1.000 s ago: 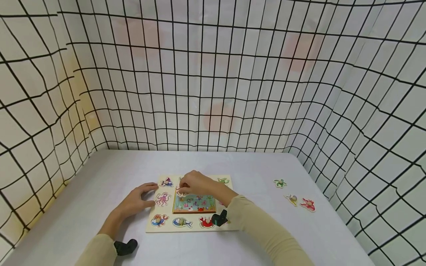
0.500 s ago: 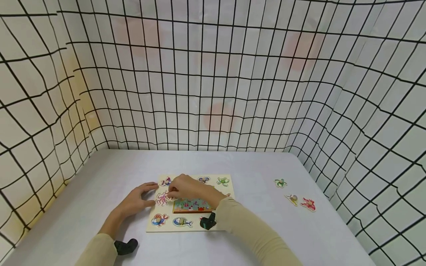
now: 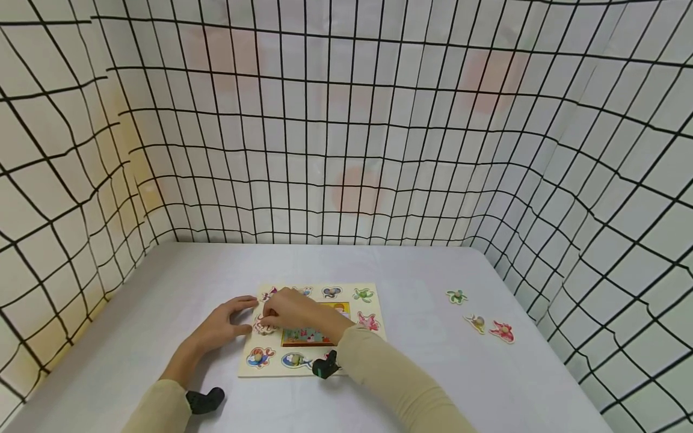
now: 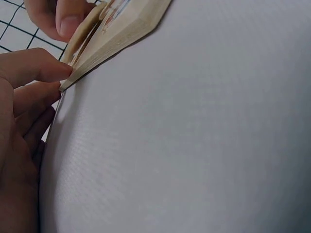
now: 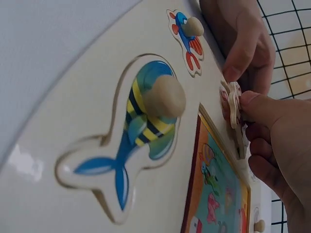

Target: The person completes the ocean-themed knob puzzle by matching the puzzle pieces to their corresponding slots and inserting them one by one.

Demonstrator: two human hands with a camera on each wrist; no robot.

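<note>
My right hand (image 3: pixel 295 310) pinches an octopus puzzle piece (image 5: pixel 234 107) over the left side of a pale wooden puzzle board (image 3: pixel 269 343). In the right wrist view the piece is tilted on edge, low over the board; whether it touches is hard to tell. Under it lies the octopus-shaped slot, mostly covered by hand and piece. Thumb and fingers spread, my left hand (image 3: pixel 219 325) touches the board's left edge. A knobbed fish piece (image 5: pixel 146 116) and a red-and-blue clawed piece (image 5: pixel 187 34) sit in slots near the front edge.
Three loose pieces lie right of the board: a green turtle (image 3: pixel 456 296), a yellowish one (image 3: pixel 477 323) and a red one (image 3: pixel 502 331). Black netting (image 3: pixel 352 144) over white walls encloses the table (image 3: pixel 422 391). A picture panel (image 3: pixel 308 338) fills the board's middle.
My right hand has moved left with the octopus piece, from above the picture panel to the octopus slot, uncovering the board's right side. My left hand has stayed at the edge.
</note>
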